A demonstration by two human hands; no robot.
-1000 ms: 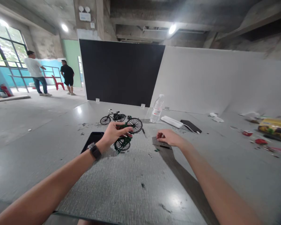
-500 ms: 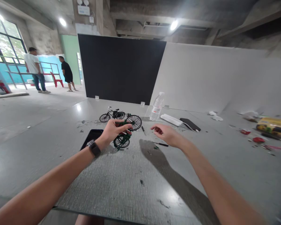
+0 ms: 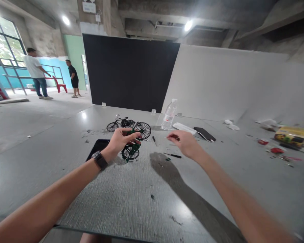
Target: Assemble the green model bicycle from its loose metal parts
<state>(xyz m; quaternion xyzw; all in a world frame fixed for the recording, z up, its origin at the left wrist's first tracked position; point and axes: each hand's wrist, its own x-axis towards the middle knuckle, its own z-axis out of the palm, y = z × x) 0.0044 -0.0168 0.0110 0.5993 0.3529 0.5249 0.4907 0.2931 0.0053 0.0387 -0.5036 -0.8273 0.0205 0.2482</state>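
Note:
My left hand [image 3: 119,141] grips the frame of a small green model bicycle [image 3: 134,141], tilted with its front wheel raised above the grey table [image 3: 142,199]. A watch sits on that wrist. My right hand [image 3: 183,141] hovers above the table to the right of the bicycle, fingers pinched together on something too small to name. A thin dark screwdriver [image 3: 172,155] lies on the table just below that hand. A second, black model bicycle [image 3: 120,124] stands upright behind the green one.
A dark phone [image 3: 97,148] lies left of my left wrist. A water bottle [image 3: 168,115], a white power strip [image 3: 184,128] and a black case [image 3: 204,134] sit further back. A yellow box [image 3: 292,135] and small red parts lie far right. Two people stand far left.
My right hand has lifted off the table, where it rested on a flat grey piece, and now hovers higher with fingers pinched. My left hand keeps its grip on the green bicycle.

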